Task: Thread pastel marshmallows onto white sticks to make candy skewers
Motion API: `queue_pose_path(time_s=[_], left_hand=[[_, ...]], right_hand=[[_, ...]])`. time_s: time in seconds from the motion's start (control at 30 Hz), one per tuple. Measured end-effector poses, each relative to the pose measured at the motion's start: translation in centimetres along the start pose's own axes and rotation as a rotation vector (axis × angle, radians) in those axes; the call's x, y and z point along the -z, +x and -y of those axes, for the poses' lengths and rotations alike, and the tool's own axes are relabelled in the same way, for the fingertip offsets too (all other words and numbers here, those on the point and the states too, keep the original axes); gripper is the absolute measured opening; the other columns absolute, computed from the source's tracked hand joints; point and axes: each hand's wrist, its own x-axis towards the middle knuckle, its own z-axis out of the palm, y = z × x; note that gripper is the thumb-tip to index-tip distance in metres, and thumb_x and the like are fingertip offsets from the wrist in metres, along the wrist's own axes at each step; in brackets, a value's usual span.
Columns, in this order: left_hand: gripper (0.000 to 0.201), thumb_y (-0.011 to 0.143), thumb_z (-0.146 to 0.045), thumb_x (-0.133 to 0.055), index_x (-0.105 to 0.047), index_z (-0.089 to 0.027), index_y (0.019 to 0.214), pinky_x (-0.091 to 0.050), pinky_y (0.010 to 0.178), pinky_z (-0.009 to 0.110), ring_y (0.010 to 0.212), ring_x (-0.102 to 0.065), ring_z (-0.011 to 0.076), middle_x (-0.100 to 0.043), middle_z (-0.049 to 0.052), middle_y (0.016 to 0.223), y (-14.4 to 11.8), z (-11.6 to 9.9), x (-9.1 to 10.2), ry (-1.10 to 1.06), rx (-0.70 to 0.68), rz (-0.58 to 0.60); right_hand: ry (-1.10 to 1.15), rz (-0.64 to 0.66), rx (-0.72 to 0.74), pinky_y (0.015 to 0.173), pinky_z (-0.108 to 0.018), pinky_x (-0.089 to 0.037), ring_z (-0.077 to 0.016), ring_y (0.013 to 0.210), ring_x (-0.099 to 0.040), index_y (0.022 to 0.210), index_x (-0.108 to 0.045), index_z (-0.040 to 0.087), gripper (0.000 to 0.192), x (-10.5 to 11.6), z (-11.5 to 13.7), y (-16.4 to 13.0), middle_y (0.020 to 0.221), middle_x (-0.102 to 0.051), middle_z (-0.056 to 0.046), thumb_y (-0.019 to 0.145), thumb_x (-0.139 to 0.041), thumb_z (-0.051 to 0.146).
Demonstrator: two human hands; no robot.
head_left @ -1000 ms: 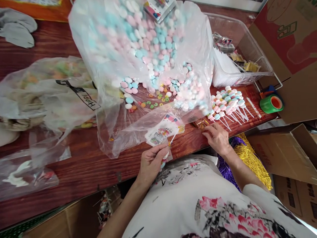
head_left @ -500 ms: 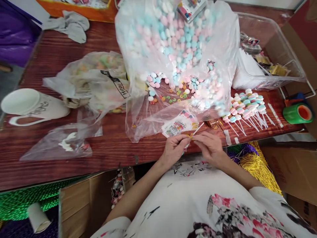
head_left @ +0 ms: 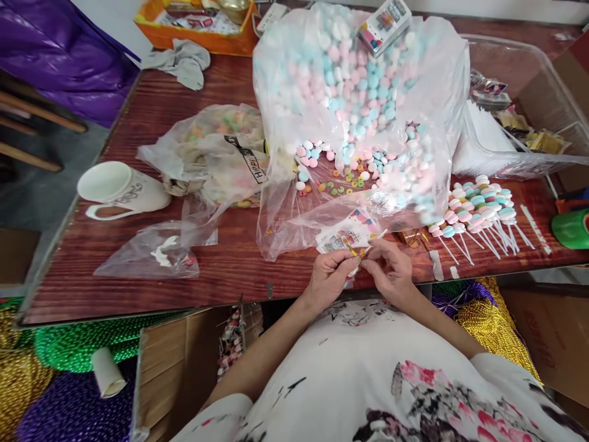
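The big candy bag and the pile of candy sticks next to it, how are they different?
The big candy bag holds loose pink, blue and white candies heaped in clear plastic; the pile of candy sticks has its candies threaded on thin white sticks. The bag bulges tall in the middle of the table, while the sticks lie flat in a bunch to its right. The bag holds far more candies. Both show the same pastel colours.
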Motion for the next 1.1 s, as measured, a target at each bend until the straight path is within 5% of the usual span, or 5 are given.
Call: queue_pose_path(time_s=[0.17, 0.37, 0.7, 0.97, 1.1], left_hand=[[0.028, 0.083, -0.038, -0.06, -0.065, -0.016, 0.068, -0.039, 0.055, 0.022, 0.056, -0.043, 0.0097, -0.052, -0.001, 0.059, 0.3, -1.0, -0.3, 0.105, -0.124, 0.029], [0.03, 0.079, -0.037, -0.063, -0.067, -0.016, 0.059, -0.038, 0.052, 0.021, 0.053, -0.043, 0.0093, -0.053, 0.0, 0.055, 1.2, -3.0, 0.1, 0.235, -0.156, 0.263], [0.012, 0.058, -0.028, -0.078, -0.073, -0.017, 0.057, -0.037, 0.028, 0.023, 0.033, -0.048, 0.0138, -0.065, 0.006, 0.05, 1.2, -3.8, 1.5, -0.102, 0.633, 0.883], [0.019, 0.063, -0.038, -0.08, -0.075, -0.019, 0.06, -0.039, 0.03, 0.025, 0.035, -0.051, 0.0151, -0.067, 0.006, 0.052, 1.7, -4.6, 1.6, 0.011, 0.51, 1.055], [0.027, 0.035, -0.024, -0.091, -0.07, -0.022, 0.051, -0.04, 0.035, 0.025, 0.04, -0.054, 0.0172, -0.062, -0.001, 0.044, 1.8, -3.6, 2.2, 0.025, 0.234, 0.615]], right_hand=[[0.167, -0.005, -0.264, 0.064, -0.025, -0.047, -0.0117, 0.066, -0.055, 0.08, -0.06, 0.02, 0.012, 0.1, -0.2, -0.8, 0.071, -0.061, 0.002, 0.081, -0.068, 0.029], [0.369, 0.451, -0.422, 0.052, -0.022, -0.04, -0.009, 0.052, -0.047, 0.07, -0.06, 0.017, 0.03, 2.7, -1.6, 2.0, 0.06, -0.056, 0.004, 0.08, -0.067, 0.044], [-0.434, 0.73, 1.0, 0.061, -0.034, -0.042, -0.0162, 0.067, -0.049, 0.09, -0.062, 0.019, 0.016, 5.3, 4.4, 3.2, 0.076, -0.061, -0.005, 0.089, -0.048, 0.012], [-0.366, 0.736, 0.953, 0.059, -0.032, -0.038, -0.0142, 0.067, -0.051, 0.096, -0.063, 0.025, 0.016, 4.7, 3.7, 3.1, 0.078, -0.064, -0.002, 0.09, -0.051, 0.016], [-0.477, 0.753, 0.888, 0.066, -0.034, -0.037, -0.0149, 0.077, -0.057, 0.089, -0.061, 0.026, 0.015, 4.5, 4.4, 3.2, 0.084, -0.067, -0.001, 0.092, -0.05, 0.016]])
